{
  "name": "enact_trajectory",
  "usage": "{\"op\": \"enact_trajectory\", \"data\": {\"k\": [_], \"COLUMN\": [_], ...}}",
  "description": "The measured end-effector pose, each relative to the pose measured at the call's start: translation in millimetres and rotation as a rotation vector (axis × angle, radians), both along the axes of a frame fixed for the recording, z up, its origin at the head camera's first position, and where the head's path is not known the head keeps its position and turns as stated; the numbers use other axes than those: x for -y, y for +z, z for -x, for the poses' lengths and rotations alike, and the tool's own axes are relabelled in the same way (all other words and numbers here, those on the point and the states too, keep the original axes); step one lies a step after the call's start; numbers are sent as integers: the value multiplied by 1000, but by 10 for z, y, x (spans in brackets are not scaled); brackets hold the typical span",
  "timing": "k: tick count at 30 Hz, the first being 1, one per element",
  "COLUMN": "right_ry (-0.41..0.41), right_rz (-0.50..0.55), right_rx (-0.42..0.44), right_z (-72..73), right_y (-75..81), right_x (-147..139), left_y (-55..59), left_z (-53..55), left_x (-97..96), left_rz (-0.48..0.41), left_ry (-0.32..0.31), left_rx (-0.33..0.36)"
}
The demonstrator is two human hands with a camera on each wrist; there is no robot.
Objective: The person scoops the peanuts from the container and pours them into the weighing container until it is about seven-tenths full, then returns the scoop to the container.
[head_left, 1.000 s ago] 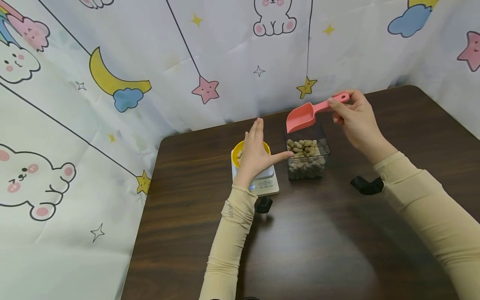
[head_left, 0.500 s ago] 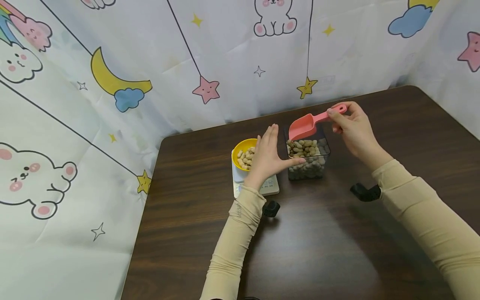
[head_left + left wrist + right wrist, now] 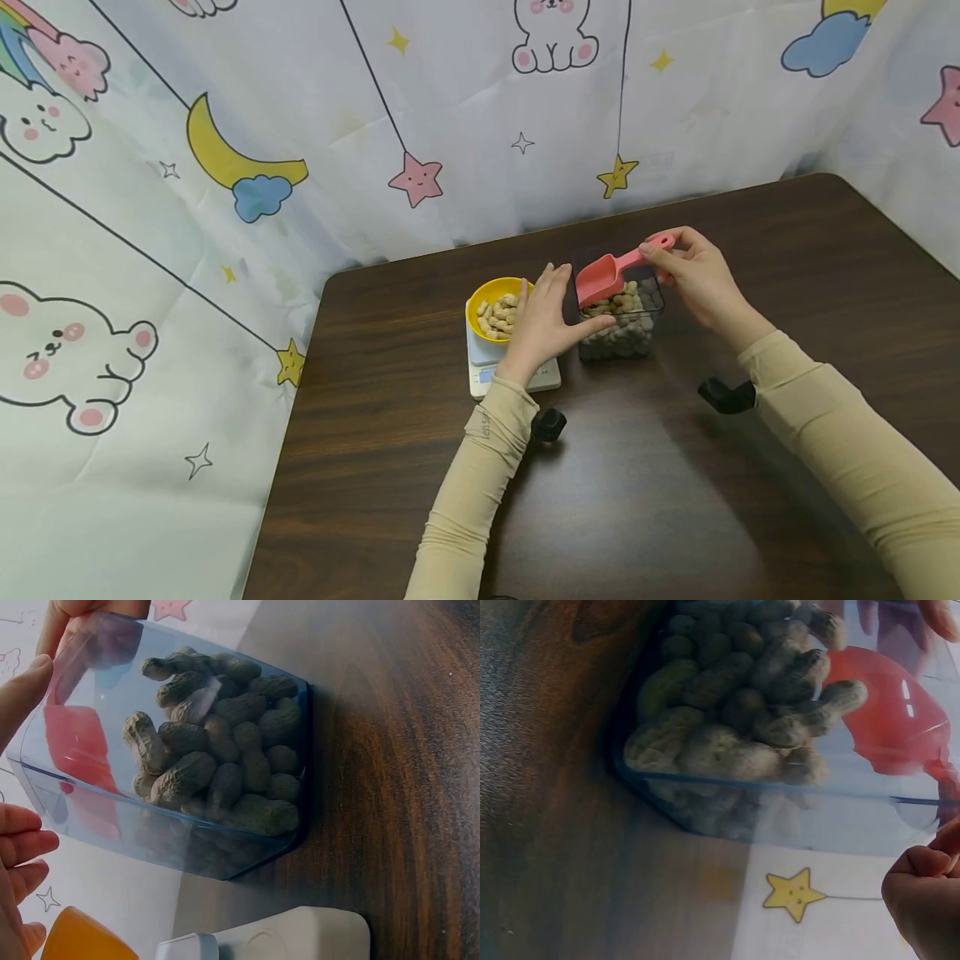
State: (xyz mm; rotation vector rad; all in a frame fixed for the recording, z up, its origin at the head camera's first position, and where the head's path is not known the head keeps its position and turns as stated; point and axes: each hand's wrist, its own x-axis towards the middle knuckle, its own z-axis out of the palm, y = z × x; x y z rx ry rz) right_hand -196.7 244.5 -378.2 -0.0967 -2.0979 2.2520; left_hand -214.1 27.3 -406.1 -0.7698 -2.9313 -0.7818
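Observation:
My right hand (image 3: 698, 275) pinches the handle of a pink scoop (image 3: 600, 281). The scoop's bowl is down inside a clear, dark-tinted box (image 3: 620, 348) of unshelled peanuts (image 3: 221, 754), its tip right at the nuts. Through the wall in the right wrist view, the scoop (image 3: 892, 712) shows against the peanut pile. My left hand (image 3: 542, 329) is at the box's left side, thumb spread along the near rim and fingers extended. Left of it, a yellow bowl (image 3: 474, 320) with peanuts stands on a white kitchen scale (image 3: 480, 383), partly hidden by that hand.
The dark wooden table (image 3: 360, 467) has a patterned curtain (image 3: 480, 108) along its back and left side. Black wrist camera mounts (image 3: 549, 425) stick out beneath both forearms. The scale sits close beside the box.
My right hand has lowered the scoop from above the box into it. My left hand has moved right, away from the yellow bowl to the box, uncovering more of the bowl.

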Motion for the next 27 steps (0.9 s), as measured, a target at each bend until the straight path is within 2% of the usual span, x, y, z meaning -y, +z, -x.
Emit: {"op": "enact_trajectory", "data": {"k": [11, 21, 27], "right_ry": [-6, -42, -69], "right_rz": [-145, -220, -229], "right_rx": [49, 41, 57], "right_z": [1, 4, 7], "right_y": [-127, -174, -197], "right_x": [-30, -39, -59], "left_y": [-33, -48, -47], "left_z": [-6, -13, -7], "left_x": [-5, 1, 1], "left_rz": [-5, -13, -21], "left_ry": [-7, 1, 1], "left_rx": [11, 21, 21]}}
